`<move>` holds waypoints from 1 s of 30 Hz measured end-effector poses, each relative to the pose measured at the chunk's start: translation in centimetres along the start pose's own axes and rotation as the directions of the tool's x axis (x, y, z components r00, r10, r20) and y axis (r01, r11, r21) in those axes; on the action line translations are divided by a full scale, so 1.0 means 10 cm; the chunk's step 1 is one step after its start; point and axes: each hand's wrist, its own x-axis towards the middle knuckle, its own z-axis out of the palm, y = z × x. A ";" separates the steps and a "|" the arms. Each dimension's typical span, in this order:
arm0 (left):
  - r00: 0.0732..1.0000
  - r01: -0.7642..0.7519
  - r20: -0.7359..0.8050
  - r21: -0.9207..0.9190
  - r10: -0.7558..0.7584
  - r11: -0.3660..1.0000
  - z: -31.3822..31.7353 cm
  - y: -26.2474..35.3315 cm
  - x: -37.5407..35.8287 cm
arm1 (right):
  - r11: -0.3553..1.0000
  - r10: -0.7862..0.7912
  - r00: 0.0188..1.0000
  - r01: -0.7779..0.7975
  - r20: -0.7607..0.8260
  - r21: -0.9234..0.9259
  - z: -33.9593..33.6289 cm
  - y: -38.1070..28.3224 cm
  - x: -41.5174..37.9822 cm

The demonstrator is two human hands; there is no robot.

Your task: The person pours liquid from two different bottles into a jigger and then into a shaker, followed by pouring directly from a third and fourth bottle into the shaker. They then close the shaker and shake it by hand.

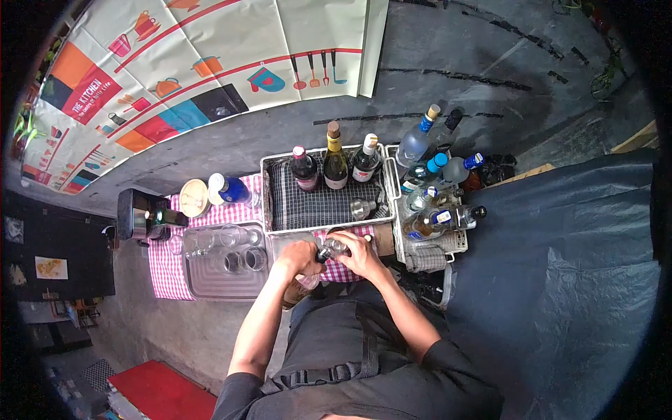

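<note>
My left hand (299, 259) is closed at the dark end of a small clear glass vessel (333, 248). From the other side, the fingers of my right hand (360, 256) wrap round its clear part. The vessel is tilted between the two hands, and its exact kind is too small to make out. Just below my left hand is a clear glass (308, 281), partly hidden. A metal cocktail shaker (361, 208) lies on the checked cloth in the white basket (280, 227) beyond my hands.
Three wine bottles (335, 164) stand in the basket. A second basket (458, 245) at right holds several liquor bottles (427, 171). To the left, a grey tray (199, 288) carries several glasses (254, 258). Behind it are a blue bottle (232, 190), a wooden bowl (194, 198) and a black appliance (134, 213).
</note>
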 end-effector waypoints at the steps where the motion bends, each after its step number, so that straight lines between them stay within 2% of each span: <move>1: 1.000 0.000 0.014 0.000 0.000 1.000 -0.01 0.00 0.01 | 1.000 0.000 1.000 0.000 0.000 0.000 0.00 0.00 0.00; 16: 0.993 0.051 0.104 -0.030 -0.048 0.998 -0.04 0.02 0.04 | 1.000 0.013 0.999 -0.012 0.035 -0.021 0.00 0.02 0.01; 20: 0.997 0.019 0.080 -0.006 -0.018 1.000 -0.09 0.05 -0.01 | 1.000 0.016 0.999 -0.016 0.037 -0.012 0.01 0.03 0.01; 30: 0.994 0.053 0.095 -0.008 -0.052 0.999 -0.10 0.06 -0.01 | 1.000 0.006 0.999 -0.006 0.047 -0.008 0.00 0.03 0.02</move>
